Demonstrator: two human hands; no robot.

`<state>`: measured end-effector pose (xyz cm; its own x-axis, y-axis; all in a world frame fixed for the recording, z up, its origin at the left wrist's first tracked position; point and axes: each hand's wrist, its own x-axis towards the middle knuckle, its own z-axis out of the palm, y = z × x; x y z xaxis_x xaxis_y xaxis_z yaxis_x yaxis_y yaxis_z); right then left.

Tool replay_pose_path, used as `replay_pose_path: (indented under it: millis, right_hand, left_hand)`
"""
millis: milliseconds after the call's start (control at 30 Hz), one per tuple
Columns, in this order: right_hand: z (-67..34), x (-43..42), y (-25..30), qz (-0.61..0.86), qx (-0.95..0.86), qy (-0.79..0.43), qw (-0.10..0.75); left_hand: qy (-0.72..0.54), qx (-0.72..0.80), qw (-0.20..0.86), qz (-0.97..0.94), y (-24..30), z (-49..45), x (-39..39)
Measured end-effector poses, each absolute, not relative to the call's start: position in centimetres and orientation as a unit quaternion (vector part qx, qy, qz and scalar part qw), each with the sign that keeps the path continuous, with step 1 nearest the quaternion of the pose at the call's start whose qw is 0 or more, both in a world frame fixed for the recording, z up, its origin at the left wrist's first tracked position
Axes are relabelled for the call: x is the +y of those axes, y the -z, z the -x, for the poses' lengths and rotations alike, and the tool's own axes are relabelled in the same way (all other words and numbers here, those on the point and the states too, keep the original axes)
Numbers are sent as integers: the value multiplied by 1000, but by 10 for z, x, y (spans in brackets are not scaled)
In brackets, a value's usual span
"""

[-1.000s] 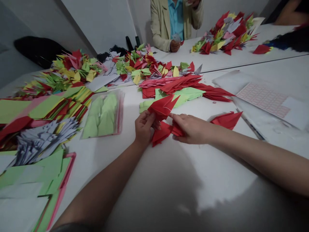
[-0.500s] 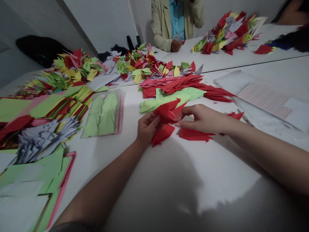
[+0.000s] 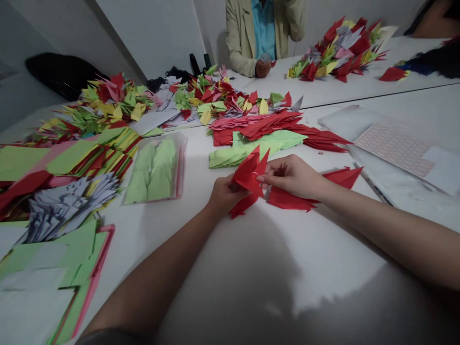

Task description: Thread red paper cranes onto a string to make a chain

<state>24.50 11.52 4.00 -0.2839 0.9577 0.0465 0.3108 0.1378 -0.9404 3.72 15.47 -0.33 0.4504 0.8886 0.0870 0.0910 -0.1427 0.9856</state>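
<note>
A red folded paper crane [image 3: 251, 175] is held up above the white table by my left hand [image 3: 227, 192], which is closed on its left side. Across its middle runs a thin white string [image 3: 256, 174]. My right hand [image 3: 293, 176] pinches at that string, thumb and forefinger together against the paper. Below my left hand another red folded piece [image 3: 243, 206] lies on the table. Under my right hand are more red folded papers [image 3: 291, 199], with a red pointed piece [image 3: 345, 177] beyond the wrist.
Green folded papers [image 3: 266, 148] and red ones [image 3: 269, 125] lie just beyond my hands. A clear packet of green pieces [image 3: 154, 170] and stacks of coloured paper [image 3: 72, 268] are at left. Mixed folded-paper heaps [image 3: 223, 96] stand behind. Plastic sleeves [image 3: 406, 158] lie right; a person [image 3: 247, 38] sits opposite.
The crane has turned and tipped more upright, its points now facing up. My left hand has shifted slightly right and lower, and my right fingers have closed in on the string.
</note>
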Motion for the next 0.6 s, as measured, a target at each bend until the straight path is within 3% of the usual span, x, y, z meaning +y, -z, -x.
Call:
replay_pose_path:
  millis: [267,433,600]
  right_hand:
    - [-245,117,-39,438,-661,-483,370]
    - [-244,116,-38,465,-656,-432,409]
    - [-243,116,-33,457,-679,-424,388]
  left_hand:
    - [-380,387,532,-650,4,-36,156]
    - [-391,388,533,-642,2,-39,154]
    - [-349,396,521,-671,4,-38,153]
